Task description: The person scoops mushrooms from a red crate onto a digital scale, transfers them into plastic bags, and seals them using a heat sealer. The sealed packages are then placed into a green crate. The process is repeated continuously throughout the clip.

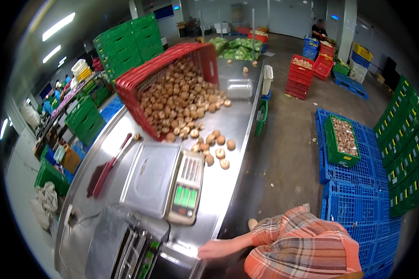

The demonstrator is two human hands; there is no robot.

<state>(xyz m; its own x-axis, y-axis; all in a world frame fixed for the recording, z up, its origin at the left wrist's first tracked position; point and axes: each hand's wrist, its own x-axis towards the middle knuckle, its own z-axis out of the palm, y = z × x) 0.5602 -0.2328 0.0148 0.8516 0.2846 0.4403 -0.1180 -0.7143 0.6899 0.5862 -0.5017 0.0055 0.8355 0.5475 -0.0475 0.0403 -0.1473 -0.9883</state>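
Note:
One hand reaches from the plaid sleeve to the edge of a wrapping machine (146,251) at the bottom; it looks like my left hand (211,249), its fingers hard to make out. My right hand is out of view. Just beyond the machine stands a weighing scale with a steel plate (150,178) and a green lit display. Past it a red plastic crate (167,62) lies tipped on its side, and mushrooms (181,90) spill from it onto the steel table (216,195). A transparent plastic tray (240,88) sits right of the mushrooms.
A red-handled tool (104,178) lies left of the scale. Beside the table, at right, a green crate of packed mushrooms (344,139) rests on blue pallets (352,205), near stacked green crates (401,150). Cabbages (241,48) lie beyond the table. A person (319,30) works far back.

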